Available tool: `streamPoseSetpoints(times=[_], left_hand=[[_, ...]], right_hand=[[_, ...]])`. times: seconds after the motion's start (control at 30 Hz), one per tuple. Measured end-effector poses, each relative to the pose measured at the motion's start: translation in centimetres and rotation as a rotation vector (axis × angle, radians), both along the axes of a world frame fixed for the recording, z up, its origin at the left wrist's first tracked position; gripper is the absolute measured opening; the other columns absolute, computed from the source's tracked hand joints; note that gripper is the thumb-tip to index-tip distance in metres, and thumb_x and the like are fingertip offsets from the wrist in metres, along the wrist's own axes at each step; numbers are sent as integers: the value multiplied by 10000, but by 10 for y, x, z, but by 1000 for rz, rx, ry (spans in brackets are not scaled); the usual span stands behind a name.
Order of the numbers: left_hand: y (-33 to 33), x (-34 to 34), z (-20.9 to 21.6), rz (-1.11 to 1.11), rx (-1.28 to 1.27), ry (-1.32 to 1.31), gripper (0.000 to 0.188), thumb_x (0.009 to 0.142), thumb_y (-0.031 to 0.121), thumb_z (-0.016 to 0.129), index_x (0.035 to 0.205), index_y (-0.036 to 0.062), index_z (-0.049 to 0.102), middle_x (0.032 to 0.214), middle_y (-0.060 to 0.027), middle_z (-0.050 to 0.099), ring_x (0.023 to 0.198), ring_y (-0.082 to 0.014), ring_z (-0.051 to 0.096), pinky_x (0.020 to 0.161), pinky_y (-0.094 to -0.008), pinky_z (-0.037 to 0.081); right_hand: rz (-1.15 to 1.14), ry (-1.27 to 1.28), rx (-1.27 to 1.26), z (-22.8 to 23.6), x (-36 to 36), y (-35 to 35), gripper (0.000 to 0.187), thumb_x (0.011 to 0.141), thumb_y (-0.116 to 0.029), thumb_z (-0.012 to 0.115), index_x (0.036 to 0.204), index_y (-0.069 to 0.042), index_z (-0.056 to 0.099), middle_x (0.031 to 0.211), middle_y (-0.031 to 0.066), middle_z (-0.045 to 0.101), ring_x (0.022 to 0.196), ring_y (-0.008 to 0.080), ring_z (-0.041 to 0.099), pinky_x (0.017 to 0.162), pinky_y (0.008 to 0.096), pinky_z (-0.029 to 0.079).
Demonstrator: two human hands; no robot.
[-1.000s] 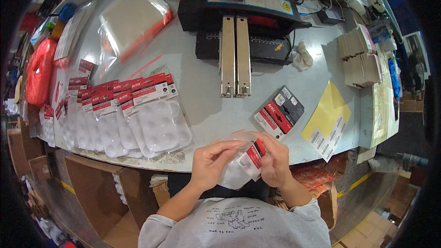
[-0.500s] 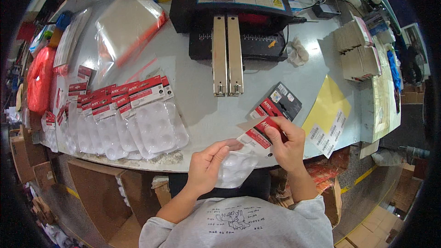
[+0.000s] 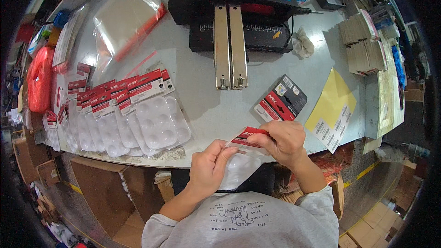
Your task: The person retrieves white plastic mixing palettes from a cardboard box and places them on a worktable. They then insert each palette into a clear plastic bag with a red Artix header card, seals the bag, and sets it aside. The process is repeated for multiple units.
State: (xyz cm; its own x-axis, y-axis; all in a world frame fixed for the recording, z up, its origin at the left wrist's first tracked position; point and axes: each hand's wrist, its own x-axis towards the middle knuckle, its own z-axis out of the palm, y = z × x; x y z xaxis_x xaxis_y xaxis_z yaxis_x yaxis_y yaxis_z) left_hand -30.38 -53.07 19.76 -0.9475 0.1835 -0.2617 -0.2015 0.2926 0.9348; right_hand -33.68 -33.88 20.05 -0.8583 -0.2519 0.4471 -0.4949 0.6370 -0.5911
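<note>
My left hand (image 3: 207,167) pinches the upper left edge of a clear bag holding a white plastic palette with round wells (image 3: 240,171), at the table's near edge. My right hand (image 3: 285,144) grips a red and white header card (image 3: 248,136) at the bag's top, thumb across its face. The card spans between my two hands, tilted. Whether its fold lies around the bag's mouth I cannot tell. Just beyond my right hand lies a stack of red and black header cards (image 3: 282,101). Several bagged palettes with such cards (image 3: 154,121) overlap at the left.
A black sealing machine (image 3: 239,36) with two metal rails (image 3: 229,48) stands at the back middle. Clear bags (image 3: 128,20) lie at back left. Yellow sheets with barcode labels (image 3: 334,105) are at the right, beyond them card stacks (image 3: 363,41). A crumpled cloth (image 3: 303,43) lies beside the machine.
My right hand has shifted slightly up and turned, tilting the header card more toward the bag. My left hand has moved in closer to the card. The whole view has shifted slightly.
</note>
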Motion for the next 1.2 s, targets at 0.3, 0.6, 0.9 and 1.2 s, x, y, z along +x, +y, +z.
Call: streamPoseSetpoints(times=[0.3, 0.6, 0.9, 1.2], left_hand=[[-1, -1, -11, 117, 29, 90, 176, 928, 161, 550, 898, 7, 631, 621, -18, 567, 558, -62, 454, 518, -232, 379], [-5, -7, -25, 350, 164, 9, 257, 963, 180, 498, 888, -35, 618, 717, 35, 551, 657, -29, 412, 578, -187, 348], [-3, -19, -31, 348, 13, 82, 291, 982, 213, 434, 871, -19, 570, 665, -18, 510, 638, -81, 424, 581, -243, 378], [2, -58, -61, 350, 26, 90, 323, 984, 259, 426, 839, -3, 547, 717, 7, 522, 685, -68, 428, 635, -227, 378]], right_hand=[[-222, -325, -288, 3, -7, 11, 217, 799, -211, 684, 748, 0, 676, 611, 77, 600, 493, 131, 552, 454, 257, 412], [-1, -1099, -764, -17, 20, 19, 167, 883, -116, 594, 845, 16, 688, 709, 47, 644, 530, 69, 562, 463, 206, 447], [-57, -1174, -954, -18, 10, 2, 155, 884, -87, 564, 770, 18, 578, 650, 40, 582, 517, 105, 560, 446, 225, 436], [-245, -1188, -1113, -55, -26, -11, 180, 891, -144, 575, 796, 4, 614, 657, 46, 595, 520, 112, 561, 469, 240, 452]])
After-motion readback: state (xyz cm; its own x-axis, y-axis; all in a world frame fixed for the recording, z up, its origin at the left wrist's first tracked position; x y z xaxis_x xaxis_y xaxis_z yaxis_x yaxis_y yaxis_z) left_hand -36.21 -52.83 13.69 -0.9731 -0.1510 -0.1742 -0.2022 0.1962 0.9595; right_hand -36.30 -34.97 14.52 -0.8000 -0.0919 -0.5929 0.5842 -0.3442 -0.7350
